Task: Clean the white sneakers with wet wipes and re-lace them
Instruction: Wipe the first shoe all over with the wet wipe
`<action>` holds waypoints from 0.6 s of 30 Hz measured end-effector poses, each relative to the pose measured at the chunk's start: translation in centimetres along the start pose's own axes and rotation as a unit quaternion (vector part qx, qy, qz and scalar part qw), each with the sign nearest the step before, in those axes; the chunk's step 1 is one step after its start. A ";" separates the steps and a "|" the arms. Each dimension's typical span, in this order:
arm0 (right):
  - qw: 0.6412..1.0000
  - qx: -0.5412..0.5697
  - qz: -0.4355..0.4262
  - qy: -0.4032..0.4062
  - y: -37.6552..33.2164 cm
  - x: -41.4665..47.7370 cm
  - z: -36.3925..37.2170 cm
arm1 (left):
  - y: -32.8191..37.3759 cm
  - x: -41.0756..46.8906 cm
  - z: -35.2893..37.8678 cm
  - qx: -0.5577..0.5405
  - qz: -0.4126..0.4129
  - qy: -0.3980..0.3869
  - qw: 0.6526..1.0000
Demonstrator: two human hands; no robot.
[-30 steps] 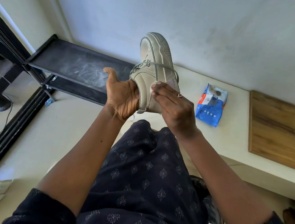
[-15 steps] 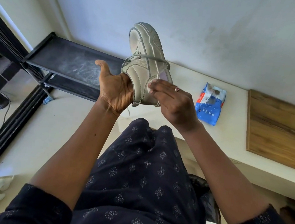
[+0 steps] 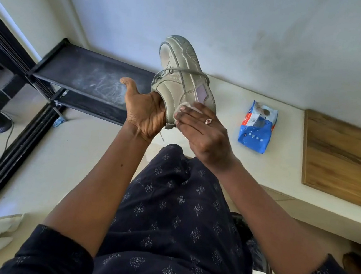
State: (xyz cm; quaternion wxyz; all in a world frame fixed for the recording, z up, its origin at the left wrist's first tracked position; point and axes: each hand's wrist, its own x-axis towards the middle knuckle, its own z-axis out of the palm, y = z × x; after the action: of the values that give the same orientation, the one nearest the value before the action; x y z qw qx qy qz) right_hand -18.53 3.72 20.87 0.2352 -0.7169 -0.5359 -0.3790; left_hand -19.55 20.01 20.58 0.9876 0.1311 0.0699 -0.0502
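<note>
Place: above the person's lap, at 12 o'clock of the head view, one pale sneaker (image 3: 182, 84) is held up in front of a white wall.
Left hand: the left hand (image 3: 145, 112) has its fingers tucked into the shoe's opening, thumb standing free, carrying the sneaker from its 9 o'clock side.
Right hand: the right hand (image 3: 200, 131) presses a folded wet wipe (image 3: 184, 109) under flat fingertips against the heel-side panel, so this grip is closed on the wipe.
Key relation: the sneaker lies at 12 o'clock from both hands, its long axis running heel at 6 o'clock to toe at 12 o'clock, sole turned toward 3 o'clock; the right hand is nearer the unwiped sole edge and toe, so the next strokes likely travel up that axis.
Lace: a lace (image 3: 183, 70) loops across the upper and a loose end hangs below the heel, so re-lacing looks not yet done.
Count: one sneaker, one wipe in use, one blue wipe packet (image 3: 256, 132), two hands.
Packet: it lies on the pale table (image 3: 285, 168) at 3 o'clock of the right hand, apart from it.
Stage: judged mid-cleaning.
</note>
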 end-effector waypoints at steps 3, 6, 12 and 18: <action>1.000 0.011 0.018 -0.006 -0.4 1.3 0.3 | 0.1 0.0 0.0 0.008 -0.003 -0.010 1.000; 0.999 0.018 0.043 -0.013 -1.0 1.6 0.4 | 0.1 -0.2 0.4 0.042 0.011 -0.006 0.999; 0.994 0.053 0.079 -0.049 -2.0 0.5 0.4 | -1.2 -0.9 1.2 0.091 0.018 0.010 0.996; 0.996 0.041 0.061 -0.050 -0.7 -0.8 -1.0 | -1.1 -0.6 0.7 0.084 0.001 0.018 0.996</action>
State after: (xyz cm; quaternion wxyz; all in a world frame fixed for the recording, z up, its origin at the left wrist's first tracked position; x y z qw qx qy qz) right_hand -19.62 2.71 20.80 0.2603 -0.7560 -0.5175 -0.3049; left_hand -20.21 18.78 21.09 0.9717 0.2147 0.0835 -0.0530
